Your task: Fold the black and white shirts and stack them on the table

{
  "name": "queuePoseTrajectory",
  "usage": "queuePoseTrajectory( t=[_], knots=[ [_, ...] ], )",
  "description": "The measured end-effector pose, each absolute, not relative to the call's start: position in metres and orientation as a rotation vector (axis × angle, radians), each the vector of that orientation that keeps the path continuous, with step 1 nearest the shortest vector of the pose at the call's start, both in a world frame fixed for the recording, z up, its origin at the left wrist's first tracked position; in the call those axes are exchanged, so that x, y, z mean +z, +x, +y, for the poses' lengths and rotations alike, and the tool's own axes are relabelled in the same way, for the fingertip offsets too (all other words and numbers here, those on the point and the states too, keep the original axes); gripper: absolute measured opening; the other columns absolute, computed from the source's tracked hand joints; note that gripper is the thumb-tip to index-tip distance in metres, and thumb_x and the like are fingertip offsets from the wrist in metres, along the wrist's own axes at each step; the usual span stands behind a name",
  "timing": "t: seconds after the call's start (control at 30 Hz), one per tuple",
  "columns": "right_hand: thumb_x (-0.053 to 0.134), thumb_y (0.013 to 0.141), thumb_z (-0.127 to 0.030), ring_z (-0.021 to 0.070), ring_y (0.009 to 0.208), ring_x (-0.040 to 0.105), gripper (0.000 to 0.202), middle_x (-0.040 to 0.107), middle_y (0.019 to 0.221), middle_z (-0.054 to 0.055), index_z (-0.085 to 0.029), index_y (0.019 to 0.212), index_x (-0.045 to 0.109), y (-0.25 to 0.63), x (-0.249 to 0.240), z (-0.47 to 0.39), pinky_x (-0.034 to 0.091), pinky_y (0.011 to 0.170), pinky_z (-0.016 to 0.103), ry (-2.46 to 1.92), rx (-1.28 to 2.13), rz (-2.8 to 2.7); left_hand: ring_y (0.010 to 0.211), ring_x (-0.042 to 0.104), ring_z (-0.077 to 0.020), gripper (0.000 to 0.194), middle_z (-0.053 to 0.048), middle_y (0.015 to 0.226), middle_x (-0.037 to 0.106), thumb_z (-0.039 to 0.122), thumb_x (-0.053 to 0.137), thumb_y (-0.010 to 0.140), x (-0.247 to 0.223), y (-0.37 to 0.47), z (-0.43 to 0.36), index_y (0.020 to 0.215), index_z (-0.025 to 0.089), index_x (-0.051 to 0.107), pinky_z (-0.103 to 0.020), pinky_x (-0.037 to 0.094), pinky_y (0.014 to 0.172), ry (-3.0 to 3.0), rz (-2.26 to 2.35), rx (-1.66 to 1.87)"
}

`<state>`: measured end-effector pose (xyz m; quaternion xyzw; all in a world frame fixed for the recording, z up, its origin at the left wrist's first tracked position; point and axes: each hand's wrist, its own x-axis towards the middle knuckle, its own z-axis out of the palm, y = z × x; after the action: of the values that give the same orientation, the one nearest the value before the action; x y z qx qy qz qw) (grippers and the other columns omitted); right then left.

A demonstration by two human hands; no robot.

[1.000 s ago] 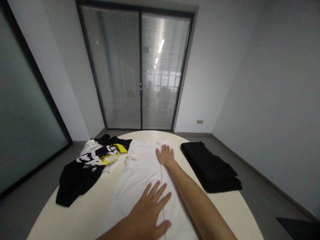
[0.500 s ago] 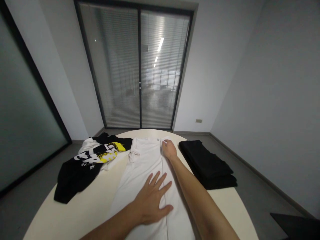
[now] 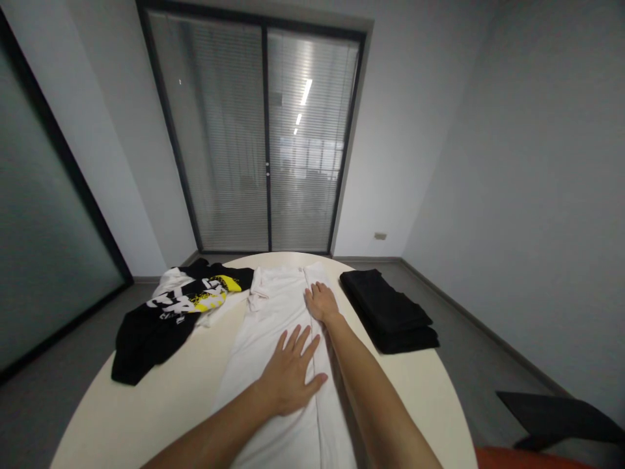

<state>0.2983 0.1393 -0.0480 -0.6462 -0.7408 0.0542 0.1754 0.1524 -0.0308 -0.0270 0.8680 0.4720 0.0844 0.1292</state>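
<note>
White garment (image 3: 278, 293), lying long and flat down the middle of a round, cream counter (image 3: 420, 397), with a lengthwise fold line toward its right side. Both bare hands rest on it, palms down. The left hand (image 3: 290, 378) lies nearer the viewer, its fingers spread wide and the thumb held out — pressing on the cloth, with nothing gripped. The right hand (image 3: 322, 303) lies farther away, near the garment's far right end, its fingers extended and only slightly parted, with no cloth visibly gathered in them. To the left, touching or just beside the garment, is a loose heap of black and white clothing (image 3: 156, 335) with a yellow-and-white print. To the right — apart from it — sits a neatly folded black stack (image 3: 390, 312).
</note>
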Motion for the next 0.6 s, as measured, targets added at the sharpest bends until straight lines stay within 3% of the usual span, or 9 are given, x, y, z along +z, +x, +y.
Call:
queuePoseTrajectory(
  t=[0.2,0.43,0.6],
  knots=[
    [0.019,0.105,-0.045,0.0249,0.147,0.029,0.06,0.039,0.156,0.014,-0.013,0.146,0.047,0.301,-0.049,0.137,0.015,0.119,0.041,-1.816,0.168,-2.112,0.152,0.004,-0.0319,0.079,-0.008,0.165,0.013,0.071,0.026,0.095,-0.021,0.148,-0.037,0.159,0.023,0.022,-0.057,0.007,0.122,2.503,1.408,0.18],
    [0.019,0.105,-0.046,0.024,0.144,0.033,0.057,0.045,0.152,0.012,-0.017,0.142,0.051,0.301,-0.045,0.133,0.019,0.118,0.041,-1.775,0.148,-2.107,0.151,0.011,-0.0361,0.069,-0.013,0.164,0.019,0.057,0.031,0.099,-0.025,0.107,-0.016,0.155,0.018,0.033,-0.057,0.011,0.121,2.356,1.915,0.216],
    [0.021,0.105,-0.047,0.0224,0.144,0.034,0.055,0.046,0.152,0.009,-0.021,0.142,0.052,0.303,-0.043,0.131,0.02,0.118,0.041,-1.748,0.162,-2.136,0.151,0.012,-0.0361,0.066,-0.012,0.163,0.021,0.055,0.034,0.099,-0.041,0.1,-0.014,0.155,0.019,0.035,-0.057,0.014,0.121,2.334,1.951,0.26]
  ],
)
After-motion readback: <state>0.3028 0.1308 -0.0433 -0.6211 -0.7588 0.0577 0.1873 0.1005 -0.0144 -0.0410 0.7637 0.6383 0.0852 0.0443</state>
